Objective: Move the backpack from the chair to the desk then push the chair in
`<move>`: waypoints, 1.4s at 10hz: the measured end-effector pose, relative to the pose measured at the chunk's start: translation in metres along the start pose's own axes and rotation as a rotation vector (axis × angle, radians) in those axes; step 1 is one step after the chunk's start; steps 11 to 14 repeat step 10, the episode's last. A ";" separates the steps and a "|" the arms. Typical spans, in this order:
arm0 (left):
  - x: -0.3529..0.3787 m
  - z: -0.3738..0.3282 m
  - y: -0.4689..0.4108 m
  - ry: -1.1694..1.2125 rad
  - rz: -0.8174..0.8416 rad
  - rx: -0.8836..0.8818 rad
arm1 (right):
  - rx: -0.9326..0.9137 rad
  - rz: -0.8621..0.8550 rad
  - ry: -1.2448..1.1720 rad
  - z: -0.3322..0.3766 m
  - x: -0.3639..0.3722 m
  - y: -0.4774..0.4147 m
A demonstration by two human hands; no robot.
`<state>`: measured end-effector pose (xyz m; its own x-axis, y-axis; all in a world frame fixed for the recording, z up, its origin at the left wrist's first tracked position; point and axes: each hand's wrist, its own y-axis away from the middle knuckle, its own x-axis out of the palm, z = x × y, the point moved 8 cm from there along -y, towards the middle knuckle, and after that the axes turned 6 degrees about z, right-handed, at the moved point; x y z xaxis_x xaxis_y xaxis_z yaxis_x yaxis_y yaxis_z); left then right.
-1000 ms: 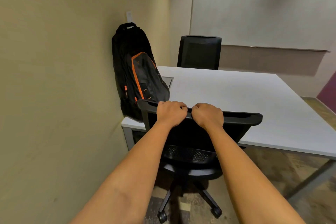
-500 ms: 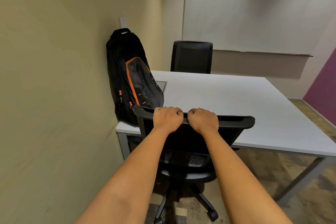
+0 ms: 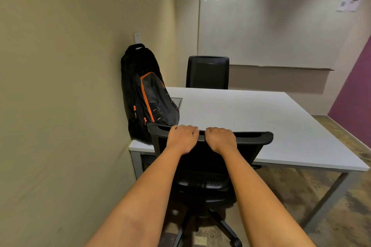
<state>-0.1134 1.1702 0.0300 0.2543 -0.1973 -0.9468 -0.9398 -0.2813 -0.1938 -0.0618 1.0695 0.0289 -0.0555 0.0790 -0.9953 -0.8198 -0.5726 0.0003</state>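
Your left hand and right hand: each grip closed over the chair top rail, side by side. Backpack upright on table, against wall.

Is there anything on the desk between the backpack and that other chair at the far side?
Only a small rectangular inset panel in the white desk, beside the backpack; otherwise it looks bare up to the far chair, in the head view.
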 end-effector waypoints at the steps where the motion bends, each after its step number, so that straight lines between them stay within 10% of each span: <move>1: -0.001 -0.002 0.008 -0.023 -0.038 0.003 | 0.002 -0.045 0.011 -0.001 -0.003 0.008; 14: -0.003 -0.018 0.072 -0.118 0.040 -0.093 | -0.138 -0.133 -0.113 -0.037 0.003 0.102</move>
